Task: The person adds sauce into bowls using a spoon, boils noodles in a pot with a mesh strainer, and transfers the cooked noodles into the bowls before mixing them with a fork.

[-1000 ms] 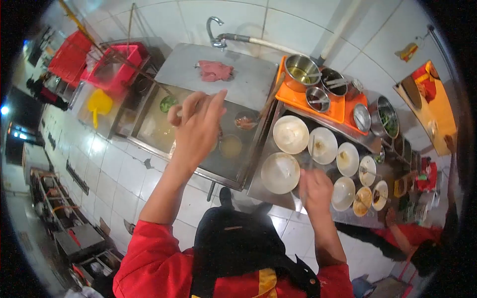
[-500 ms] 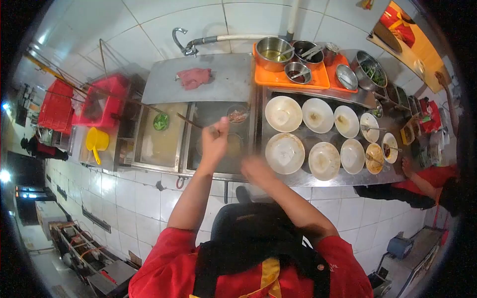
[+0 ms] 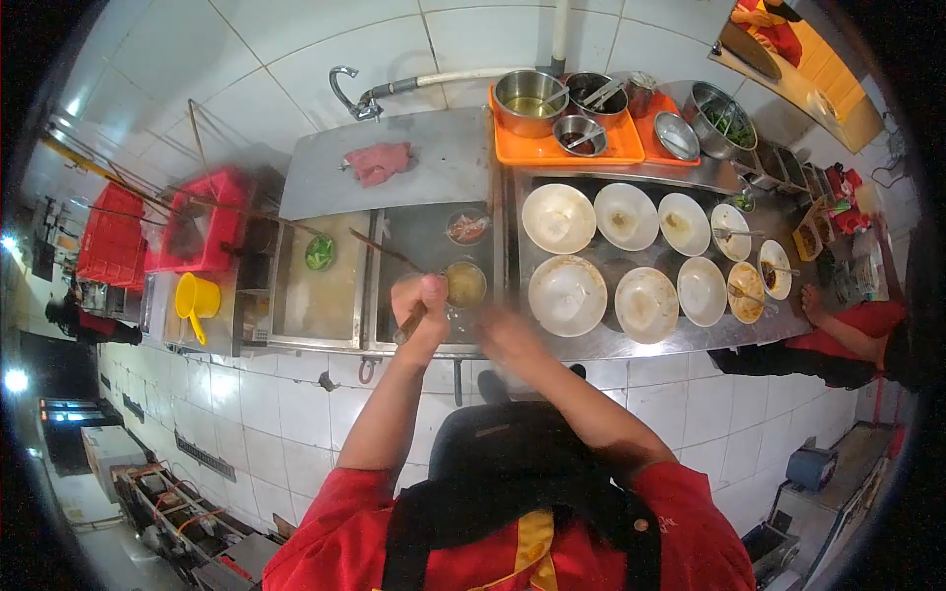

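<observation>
My left hand is closed round a short wooden handle over the front of the dark water basin. Just to its right is a round strainer with pale yellowish contents; whether the handle belongs to it I cannot tell. Behind it, a second round strainer holds reddish-white pieces. A thin wooden stick slants over the basin towards my left hand. My right hand, smeared by motion, is between the basin and the nearest white bowl; its fingers cannot be made out.
Several used white bowls stand in two rows on the right. Behind them, an orange tray carries metal pots. A pink cloth lies on a metal lid. Left are greens in cloudy water and a yellow dipper. Another person's arm rests at right.
My left hand has come down towards me with the wooden handle. Both strainers in the dark basin show more clearly. My right hand stays near the same place, still blurred.
</observation>
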Motion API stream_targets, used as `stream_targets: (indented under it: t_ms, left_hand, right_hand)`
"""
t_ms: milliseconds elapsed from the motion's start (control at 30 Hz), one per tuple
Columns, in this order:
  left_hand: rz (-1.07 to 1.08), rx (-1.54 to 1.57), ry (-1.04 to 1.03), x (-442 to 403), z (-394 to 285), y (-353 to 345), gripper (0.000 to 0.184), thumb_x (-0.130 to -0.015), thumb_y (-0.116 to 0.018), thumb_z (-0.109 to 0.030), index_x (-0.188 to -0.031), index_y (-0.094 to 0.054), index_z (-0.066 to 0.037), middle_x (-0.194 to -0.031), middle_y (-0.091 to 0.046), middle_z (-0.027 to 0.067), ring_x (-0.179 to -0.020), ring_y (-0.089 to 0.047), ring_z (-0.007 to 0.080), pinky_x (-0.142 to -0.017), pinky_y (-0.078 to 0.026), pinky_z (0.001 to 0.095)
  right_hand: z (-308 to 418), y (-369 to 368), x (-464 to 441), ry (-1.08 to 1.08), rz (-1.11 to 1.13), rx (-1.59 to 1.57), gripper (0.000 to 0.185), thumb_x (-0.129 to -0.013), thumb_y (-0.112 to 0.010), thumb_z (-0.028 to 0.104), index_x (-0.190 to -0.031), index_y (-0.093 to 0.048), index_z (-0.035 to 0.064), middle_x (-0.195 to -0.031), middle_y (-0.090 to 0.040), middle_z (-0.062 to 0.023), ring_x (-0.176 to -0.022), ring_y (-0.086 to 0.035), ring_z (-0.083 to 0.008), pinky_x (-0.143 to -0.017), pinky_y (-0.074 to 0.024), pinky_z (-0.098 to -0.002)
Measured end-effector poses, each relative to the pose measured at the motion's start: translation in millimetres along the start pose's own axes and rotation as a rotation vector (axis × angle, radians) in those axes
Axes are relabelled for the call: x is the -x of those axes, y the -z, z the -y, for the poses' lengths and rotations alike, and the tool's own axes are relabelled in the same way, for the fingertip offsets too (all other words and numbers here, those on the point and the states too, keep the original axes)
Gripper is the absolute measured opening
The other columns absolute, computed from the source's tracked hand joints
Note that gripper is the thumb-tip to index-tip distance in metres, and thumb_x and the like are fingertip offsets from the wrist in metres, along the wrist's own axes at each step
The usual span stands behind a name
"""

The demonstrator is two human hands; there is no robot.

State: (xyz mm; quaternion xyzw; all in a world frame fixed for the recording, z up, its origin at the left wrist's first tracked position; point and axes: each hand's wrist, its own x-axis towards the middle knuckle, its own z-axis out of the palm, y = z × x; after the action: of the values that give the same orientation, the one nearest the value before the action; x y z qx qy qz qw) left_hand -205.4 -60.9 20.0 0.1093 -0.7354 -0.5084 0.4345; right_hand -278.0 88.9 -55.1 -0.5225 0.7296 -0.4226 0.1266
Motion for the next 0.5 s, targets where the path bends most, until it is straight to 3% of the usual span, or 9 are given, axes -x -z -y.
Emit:
stream_targets:
  t_ms: [133, 233, 333, 433, 500]
  left_hand:
    - [-0.035, -0.032, -0.003, 2.8, 3.3, -0.2, 0.065, -0.103, -0.044, -0.049, -0.058, -0.032, -0.004, -0.054, -0.032, -0.0024, -0.050, -0.027, 0.0096, -0.046, -0.018, 0.0305]
    - [-0.010, 0.019, 0.015, 6.3, 16.0, 5.0, 0.064, -0.103, -0.044, -0.048, -0.059, -0.032, -0.004, -0.054, -0.032, -0.0022, -0.050, -0.027, 0.0101, -0.046, -0.019, 0.0308]
    - [-0.027, -0.022, 0.005, 6.4, 16.0, 6.6, 0.064, -0.103, -0.044, -0.048, -0.059, -0.032, -0.004, -0.054, -0.033, -0.0016, -0.050, -0.028, 0.0105, -0.046, -0.019, 0.0310]
    - [-0.008, 0.030, -0.011, 6.4, 13.7, 8.4, 0.063, -0.103, -0.045, -0.047, -0.059, -0.033, -0.003, -0.055, -0.034, -0.0012, -0.051, -0.029, 0.0108, -0.047, -0.020, 0.0310]
    - [-0.004, 0.007, 0.021, 10.6, 18.5, 13.9, 0.062, -0.103, -0.047, -0.046, -0.061, -0.040, -0.001, -0.054, -0.039, 0.0007, -0.052, -0.034, 0.0115, -0.048, -0.025, 0.0316]
  right_hand:
    - [-14.7, -1.4, -5.5, 0.054, 0.056, -0.008, 0.010, -0.081, -0.059, 0.003, -0.088, -0.054, -0.0036, -0.084, -0.059, -0.0264, -0.085, -0.059, -0.0474, -0.072, -0.0473, -0.0522]
    - [-4.0, 1.4, -10.6, -0.058, 0.070, -0.109, 0.015, -0.080, -0.060, 0.003, -0.092, -0.055, -0.0048, -0.085, -0.058, -0.0267, -0.083, -0.058, -0.0479, -0.071, -0.0466, -0.0524]
    - [-16.8, -9.2, -6.5, -0.017, 0.002, -0.007, 0.019, -0.078, -0.061, 0.002, -0.096, -0.057, -0.0043, -0.088, -0.059, -0.0262, -0.087, -0.058, -0.0473, -0.073, -0.0467, -0.0513]
    - [-9.2, -10.6, -5.1, -0.035, 0.038, -0.109, 0.023, -0.077, -0.063, 0.002, -0.099, -0.059, -0.0032, -0.095, -0.060, -0.0245, -0.094, -0.057, -0.0462, -0.077, -0.0467, -0.0505]
    - [-27.1, -19.4, 2.9, 0.055, 0.043, 0.066, 0.025, -0.075, -0.064, 0.002, -0.100, -0.059, -0.0029, -0.094, -0.060, -0.0248, -0.092, -0.057, -0.0460, -0.077, -0.0474, -0.0504]
